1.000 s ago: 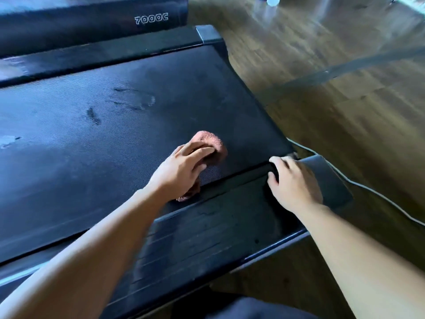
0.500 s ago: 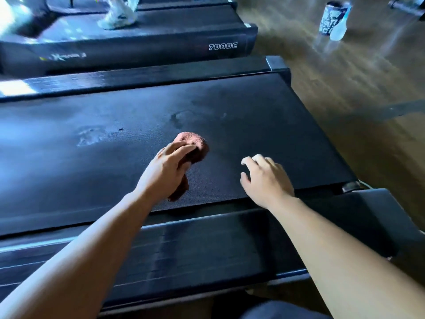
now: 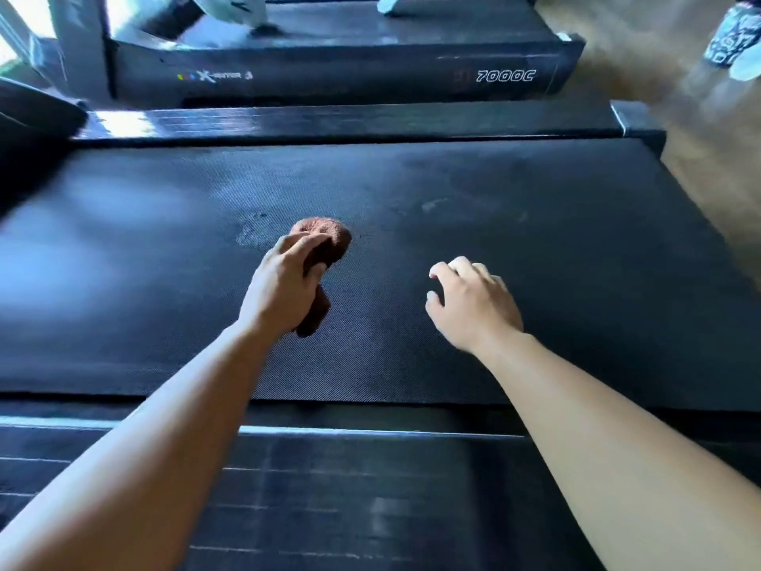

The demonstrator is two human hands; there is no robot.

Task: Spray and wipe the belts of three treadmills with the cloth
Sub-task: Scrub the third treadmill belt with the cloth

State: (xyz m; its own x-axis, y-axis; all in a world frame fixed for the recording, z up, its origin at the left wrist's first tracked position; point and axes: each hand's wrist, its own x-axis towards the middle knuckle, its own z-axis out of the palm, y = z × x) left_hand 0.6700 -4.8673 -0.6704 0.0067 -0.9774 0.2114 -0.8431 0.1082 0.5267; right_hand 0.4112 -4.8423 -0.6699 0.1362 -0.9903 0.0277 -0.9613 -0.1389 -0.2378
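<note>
Left hand (image 3: 284, 282) clenched around cloth (image 3: 325, 236) on belt (image 3: 556, 257); right hand (image 3: 473, 307) half-spread, seemingly touching belt

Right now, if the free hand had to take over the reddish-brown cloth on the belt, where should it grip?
Grip the bunched front lobe of the reddish-brown terry cloth, coming from the right, likely easiest: it bulges clear beyond the left hand, facing the empty right hand.

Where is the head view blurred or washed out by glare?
Head view: motion blur smears the belt's left part and the floor at the top right; glare whitens the far side rail near its left end; the cloth and both hands stay fairly sharp.
</note>
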